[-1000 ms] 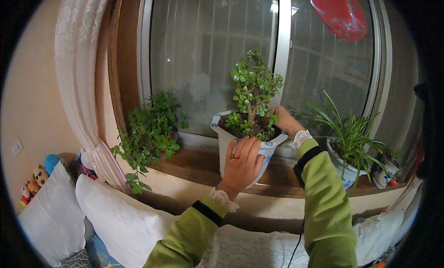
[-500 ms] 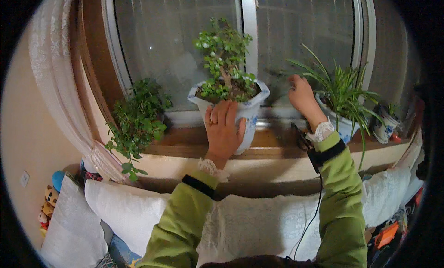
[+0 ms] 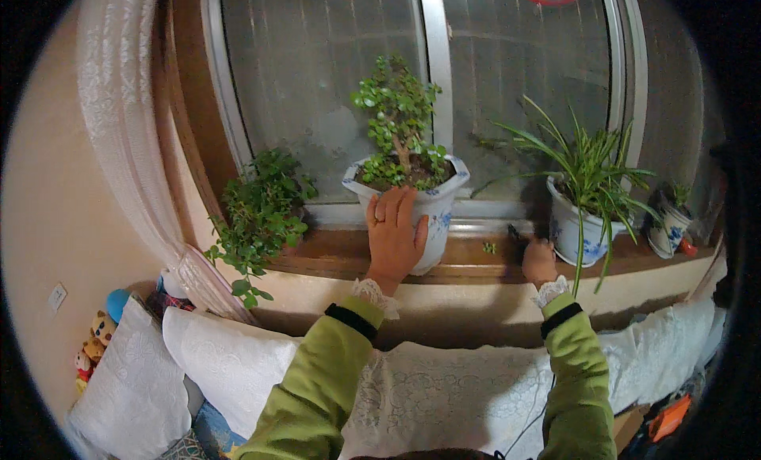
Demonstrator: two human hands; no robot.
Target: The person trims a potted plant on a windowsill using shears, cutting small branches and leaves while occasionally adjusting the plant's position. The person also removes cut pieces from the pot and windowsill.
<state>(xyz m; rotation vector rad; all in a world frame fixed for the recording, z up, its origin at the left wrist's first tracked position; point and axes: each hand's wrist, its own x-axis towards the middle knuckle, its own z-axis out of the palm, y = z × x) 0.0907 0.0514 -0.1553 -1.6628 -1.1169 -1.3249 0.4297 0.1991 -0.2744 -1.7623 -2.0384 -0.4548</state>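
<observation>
My left hand (image 3: 394,230) lies flat against the front of a white and blue faceted pot (image 3: 432,254), its fingers apart and their tips just under the rim. A small bushy tree (image 3: 403,135) with round green leaves grows in that pot. On the sill to the right, my right hand (image 3: 540,262) is closed at the end of a dark slim tool (image 3: 516,236); its kind is not clear, and the fingers are mostly hidden. Right beside that hand stands a spider plant (image 3: 590,162) in a white and blue pot (image 3: 577,231). Small leafy clippings (image 3: 490,247) lie between the hands.
A trailing leafy plant (image 3: 258,214) stands at the sill's left end, beside a lace curtain (image 3: 131,127). A small pot (image 3: 668,231) sits far right. Window glass (image 3: 325,87) rises behind the wooden sill (image 3: 468,262). A sofa back with white covers (image 3: 468,381) is in front.
My right hand has come down from beside the spider plant's leaves to the dark tool on the sill. My left hand stays on the pot. The view has shifted slightly.
</observation>
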